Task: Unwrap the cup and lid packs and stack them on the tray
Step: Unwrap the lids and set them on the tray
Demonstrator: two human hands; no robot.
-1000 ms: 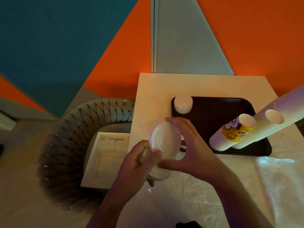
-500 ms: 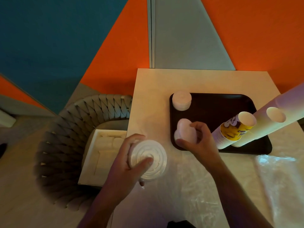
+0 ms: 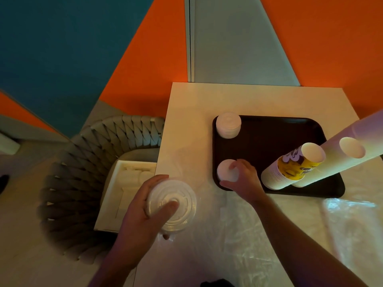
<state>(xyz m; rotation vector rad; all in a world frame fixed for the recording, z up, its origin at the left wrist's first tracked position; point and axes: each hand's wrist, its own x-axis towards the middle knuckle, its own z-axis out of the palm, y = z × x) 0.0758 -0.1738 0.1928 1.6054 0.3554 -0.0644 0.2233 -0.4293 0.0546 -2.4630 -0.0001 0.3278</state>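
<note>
A dark tray [image 3: 265, 129] lies on the pale table [image 3: 192, 100]. A short stack of white lids [image 3: 228, 124] stands in its far left corner. My right hand [image 3: 243, 179] grips a second small stack of lids [image 3: 226, 172] set on the tray's near left corner. My left hand [image 3: 143, 206] holds a stack of clear lids [image 3: 173, 204] over the table's left edge, thumb on top. Two tall cup stacks stand on the tray's right: a yellow-printed one [image 3: 294, 168] and a plain one [image 3: 339, 158].
Crumpled clear plastic wrap [image 3: 238, 245] covers the near part of the table. A woven basket [image 3: 83, 162] left of the table holds a white foam box [image 3: 124, 193]. Orange, teal and grey wall panels rise behind the table.
My right hand carried a small lid stack away from my left hand and lowered it onto the tray's near left corner. My left hand stayed near the table edge with the remaining lids.
</note>
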